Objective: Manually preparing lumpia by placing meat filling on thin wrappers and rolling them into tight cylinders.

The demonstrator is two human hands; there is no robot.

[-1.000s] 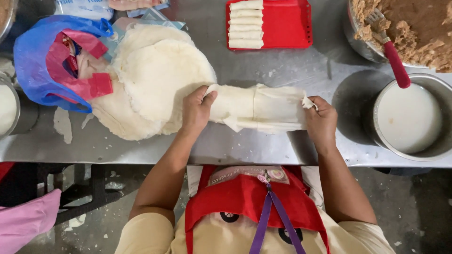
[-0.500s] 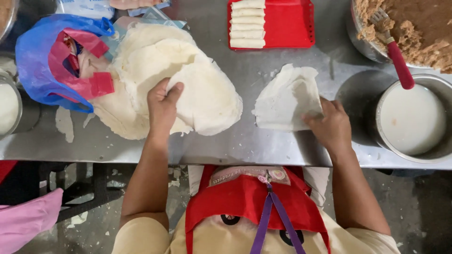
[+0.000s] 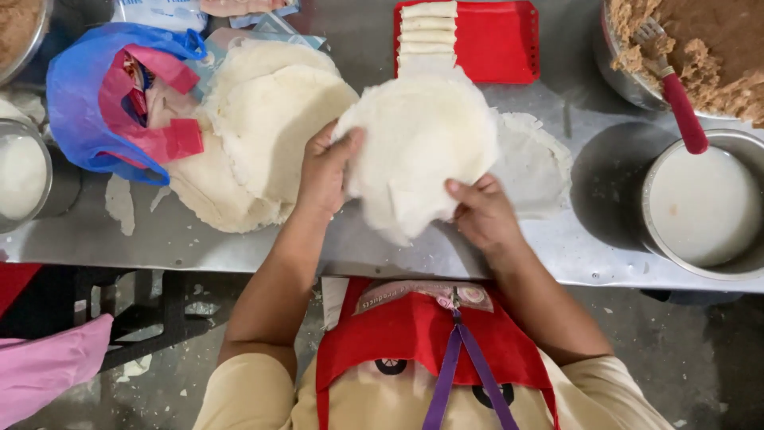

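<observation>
- My left hand pinches the left edge of a thin round white wrapper, thumb on top, fingers curled beneath; my right hand grips its lower right edge the same way. Both closed on the sheet only.
- Wrapper is held up off the worktop, above its middle, slightly sagging at the lower edge.
- A second flat wrapper lies on the worktop just behind and to the right, partly hidden.
- Stack of wrappers sits toward the left, beside a blue plastic bag.
- Red tray with rolled pieces at the far edge; pot of white liquid near the right edge, bowl of brown filling at the far right corner.
- Risk, as I judge it: sheet looks very thin; uneven pull between hands could tear it, and the sagging edge may fold and stick to itself.
</observation>
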